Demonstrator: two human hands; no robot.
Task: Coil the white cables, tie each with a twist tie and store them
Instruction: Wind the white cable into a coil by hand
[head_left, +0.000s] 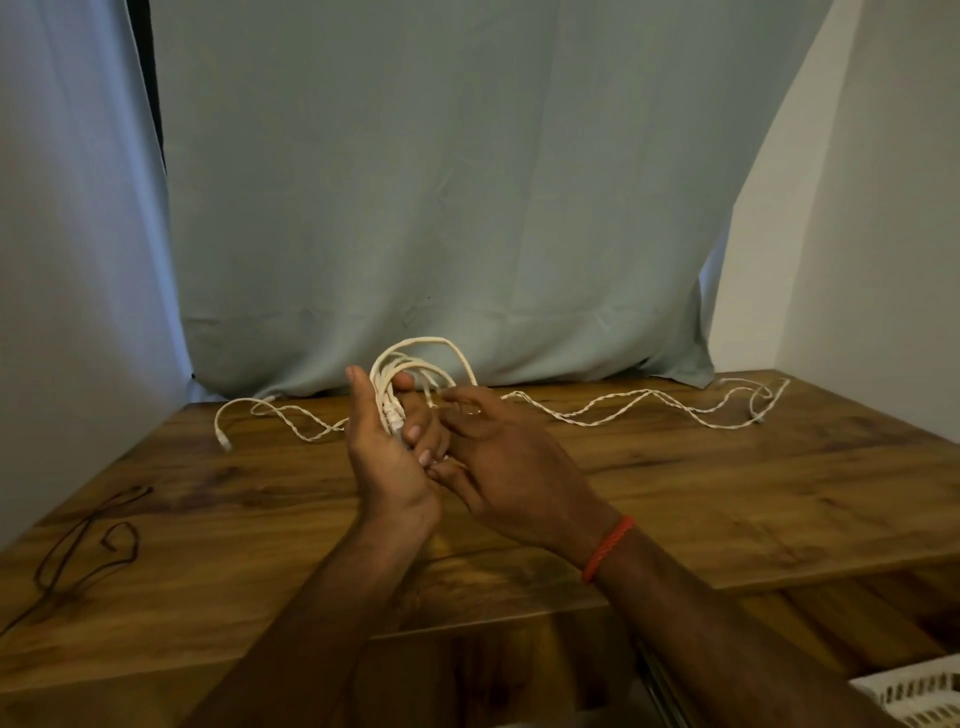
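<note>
My left hand holds a partly wound coil of white cable upright above the wooden table, thumb and fingers pinching the loops. My right hand is right beside it, fingers spread and touching the coil's lower loops. Loose white cable trails from the coil across the back of the table to the right. Another stretch of white cable trails left and ends in a plug. Dark twist ties lie on the table at the left front.
A pale cloth backdrop hangs behind the table. A white perforated basket shows at the bottom right corner, below the table's front edge. My right wrist carries an orange band.
</note>
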